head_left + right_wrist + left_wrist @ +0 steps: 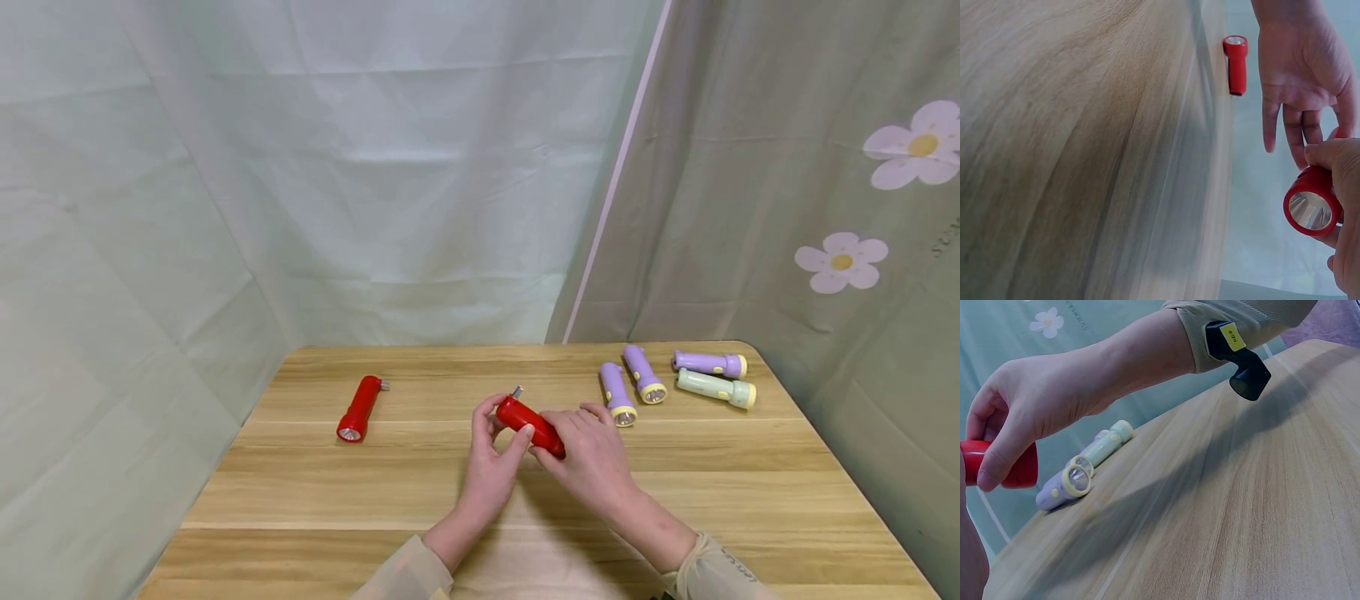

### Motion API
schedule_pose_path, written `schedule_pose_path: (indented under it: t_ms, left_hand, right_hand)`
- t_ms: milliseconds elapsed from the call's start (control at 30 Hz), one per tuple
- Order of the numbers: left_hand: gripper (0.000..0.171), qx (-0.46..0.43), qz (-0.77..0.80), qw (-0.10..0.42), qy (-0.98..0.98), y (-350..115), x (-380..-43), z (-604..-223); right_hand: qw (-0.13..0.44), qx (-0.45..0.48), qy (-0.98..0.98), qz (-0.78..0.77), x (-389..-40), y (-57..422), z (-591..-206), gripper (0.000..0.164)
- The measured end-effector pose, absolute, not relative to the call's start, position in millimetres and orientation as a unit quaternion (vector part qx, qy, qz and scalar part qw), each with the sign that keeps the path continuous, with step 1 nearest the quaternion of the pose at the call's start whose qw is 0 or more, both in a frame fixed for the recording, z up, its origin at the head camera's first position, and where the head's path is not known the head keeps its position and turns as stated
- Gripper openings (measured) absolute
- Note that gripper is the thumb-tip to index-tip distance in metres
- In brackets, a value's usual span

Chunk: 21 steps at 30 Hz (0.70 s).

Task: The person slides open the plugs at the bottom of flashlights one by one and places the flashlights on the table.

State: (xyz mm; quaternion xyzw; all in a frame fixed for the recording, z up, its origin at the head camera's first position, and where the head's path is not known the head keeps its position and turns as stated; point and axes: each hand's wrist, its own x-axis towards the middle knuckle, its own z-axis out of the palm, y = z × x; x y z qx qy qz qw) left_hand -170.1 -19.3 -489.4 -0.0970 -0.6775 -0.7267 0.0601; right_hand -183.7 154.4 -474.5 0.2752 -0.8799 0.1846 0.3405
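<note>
Both hands hold a red flashlight (531,423) above the middle of the table. My left hand (489,471) pinches its tail end between thumb and fingers, beside a small silver metal piece (517,391) that sticks out there. Over the lens end, my right hand (592,454) grips the body from above and hides that end in the head view. The right wrist view shows the shiny lens (1310,210) facing the camera, framed by the red rim. A second red flashlight (363,407) lies on the table to the left, also with a metal piece out at its tail.
On the wooden table (360,492), at the back right, lie several purple flashlights (615,387) with yellow rims and a pale green flashlight (708,384). Curtains (420,167) hang behind the table and along its sides.
</note>
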Motion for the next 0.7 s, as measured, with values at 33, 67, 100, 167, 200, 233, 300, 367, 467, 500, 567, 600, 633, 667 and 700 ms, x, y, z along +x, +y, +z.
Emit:
schedule_pose_path:
  t_ms: [33,67,100,167,200,233,300,367,467,500,567,600,633,667,700]
  left_hand:
    - [0.06,-0.097,-0.726,0.06,-0.678,-19.2,-169.9,-489.3]
    - [0.06,-0.097,-0.726,0.059,-0.679,-19.1,-169.8,-489.1]
    - [0.061,-0.097,-0.725,0.059,-0.679,-19.0,-169.6,-489.0]
    - [0.062,-0.096,-0.721,0.061,-0.683,-18.9,-169.6,-489.3]
    - [0.063,-0.095,-0.719,0.062,-0.686,-18.9,-169.7,-489.4]
    - [0.063,-0.094,-0.717,0.063,-0.688,-19.0,-169.8,-489.6]
    - [0.062,-0.092,-0.714,0.062,-0.692,-19.2,-169.8,-489.9]
    - [0.061,-0.091,-0.713,0.061,-0.692,-19.1,-169.9,-489.9]
    - [0.059,-0.089,-0.715,0.058,-0.691,-18.8,-170.1,-490.0]
    - [0.059,-0.09,-0.715,0.058,-0.691,-18.8,-170.2,-490.1]
    - [0.061,-0.09,-0.714,0.059,-0.692,-18.6,-170.5,-490.6]
    - [0.062,-0.09,-0.713,0.059,-0.693,-18.6,-170.5,-490.7]
    - [0.063,-0.09,-0.712,0.059,-0.694,-18.5,-170.6,-490.9]
    - [0.063,-0.09,-0.711,0.058,-0.695,-18.4,-170.5,-491.1]
    - [0.064,-0.09,-0.71,0.058,-0.696,-18.4,-170.4,-491.2]
  right_hand:
    - [0.34,0.275,-0.88,0.185,-183.5,154.8,-474.5,0.043]
    - [0.339,0.274,-0.881,0.186,-183.4,155.0,-474.4,0.043]
    - [0.338,0.274,-0.881,0.186,-183.3,155.2,-474.2,0.043]
    - [0.335,0.272,-0.883,0.185,-183.3,155.5,-473.9,0.043]
    - [0.334,0.271,-0.884,0.184,-183.3,155.6,-473.8,0.043]
    - [0.333,0.269,-0.885,0.184,-183.3,155.6,-473.7,0.043]
    - [0.329,0.266,-0.887,0.184,-183.3,155.6,-473.8,0.044]
    - [0.327,0.264,-0.888,0.186,-183.3,155.7,-473.8,0.044]
    - [0.325,0.262,-0.888,0.191,-183.2,155.8,-473.7,0.044]
    - [0.325,0.261,-0.888,0.192,-183.1,155.8,-473.5,0.044]
    - [0.324,0.26,-0.889,0.194,-182.9,156.0,-473.0,0.044]
    - [0.323,0.259,-0.889,0.194,-182.8,156.0,-472.8,0.044]
    - [0.322,0.258,-0.89,0.195,-182.7,156.0,-472.6,0.044]
    - [0.32,0.257,-0.891,0.195,-182.5,156.1,-472.4,0.044]
    - [0.318,0.257,-0.891,0.196,-182.4,156.1,-472.1,0.044]
